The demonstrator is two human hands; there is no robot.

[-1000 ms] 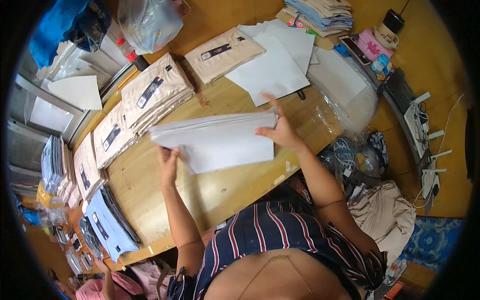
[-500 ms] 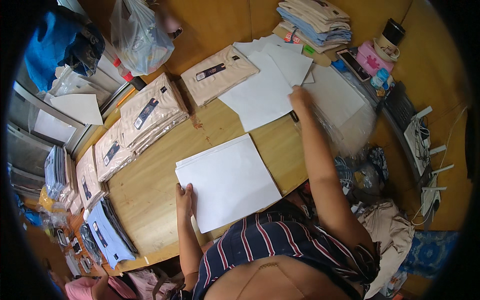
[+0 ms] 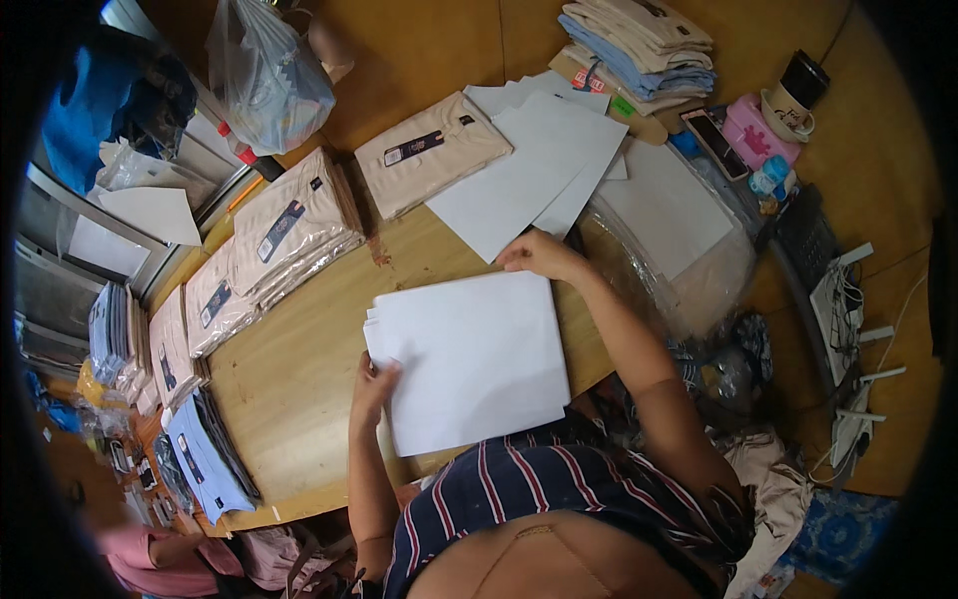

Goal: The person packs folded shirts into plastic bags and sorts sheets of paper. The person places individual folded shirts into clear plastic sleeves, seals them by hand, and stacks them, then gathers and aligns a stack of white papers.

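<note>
My left hand [image 3: 373, 387] grips the left side of a stack of large white paper sheets [image 3: 474, 364], thumb on top. The stack lies over the near edge of the table, close to my body, and its sheets are slightly uneven at the left. My right hand [image 3: 544, 256] is closed at the stack's far edge, its bent fingertips beside the near corner of the loose white sheets [image 3: 519, 170]. Which of these sheets the fingertips pinch is hard to tell. The loose sheets lie fanned and overlapping beyond the stack.
Folded beige garments in clear bags [image 3: 297, 225] line the table's far left side, with a blue garment pile [image 3: 207, 454] nearer. A plastic sleeve with sheets [image 3: 669, 215], a phone [image 3: 715, 143] and a pink container [image 3: 755, 130] are at right. Another person's pink sleeve [image 3: 135, 554] shows lower left.
My right hand has come left and nearer, from the right edge of the loose sheets to the stack's far edge. The stack has shifted slightly, and the loose sheets lie differently.
</note>
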